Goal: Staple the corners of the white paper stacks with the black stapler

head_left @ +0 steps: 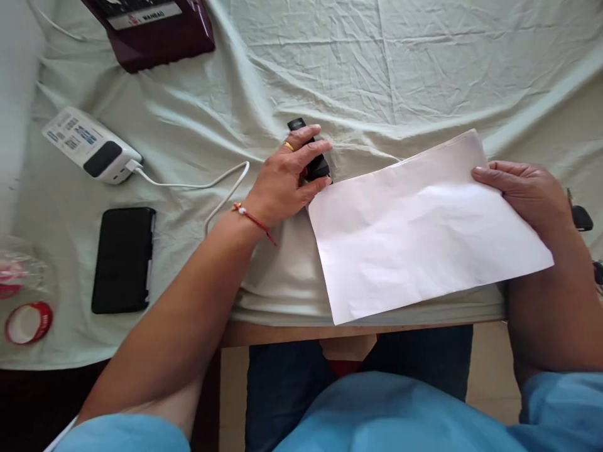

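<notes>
A white sheet of paper [424, 226] lies tilted on the pale green tablecloth [377, 69] near the table's front edge. My left hand [287, 182] is closed around a small black stapler-like object [311, 154] at the paper's upper left corner. My right hand [527, 188] rests on the paper's right edge, fingers curled over it and pressing it down.
A black phone [123, 258] lies at the left. A white power strip [89, 145] with a white cable [207, 185] sits above it. A dark red device [151, 28] stands at the back left. Tape rolls [28, 321] lie at the far left edge.
</notes>
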A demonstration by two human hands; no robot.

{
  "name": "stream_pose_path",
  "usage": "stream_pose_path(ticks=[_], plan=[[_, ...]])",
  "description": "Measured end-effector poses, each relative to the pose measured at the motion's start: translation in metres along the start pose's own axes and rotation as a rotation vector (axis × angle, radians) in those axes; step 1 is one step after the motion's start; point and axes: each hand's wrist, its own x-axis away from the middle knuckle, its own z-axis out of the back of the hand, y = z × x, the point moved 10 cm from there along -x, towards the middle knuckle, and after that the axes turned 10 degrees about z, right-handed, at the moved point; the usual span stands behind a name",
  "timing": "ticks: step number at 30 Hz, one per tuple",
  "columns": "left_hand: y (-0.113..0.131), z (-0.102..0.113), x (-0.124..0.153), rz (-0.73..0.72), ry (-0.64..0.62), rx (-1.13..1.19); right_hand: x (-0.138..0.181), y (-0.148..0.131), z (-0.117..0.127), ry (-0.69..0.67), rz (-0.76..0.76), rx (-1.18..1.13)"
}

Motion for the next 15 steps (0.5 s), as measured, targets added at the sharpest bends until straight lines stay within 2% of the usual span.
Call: stream_pose_path(ticks=[3,6,8,10,14,15], plan=[[0.005,0.009,0.001,-0.059,-0.096,-0.004,0.004,-0.002,-0.006,-0.017,0.000,-0.009],[0.017,0.020,0.019,-0.128,-0.168,-0.009,0.009,-0.002,-0.012,-0.048,0.004,-0.024],[0.016,0.025,0.034,-0.096,-0.158,-0.001,0.011,0.000,-0.016,-0.086,0.001,-0.033],[0.005,0.029,0.048,-0.002,-0.071,0.059,0.013,0.003,-0.020,-0.127,0.007,-0.047],[-0.030,0.049,0.079,0.256,0.305,0.334,0.012,0.006,-0.019,-0.115,0.048,-0.038],[-0.037,0.047,0.084,0.320,0.310,0.385,0.012,0.006,-0.017,-0.107,0.063,-0.028]])
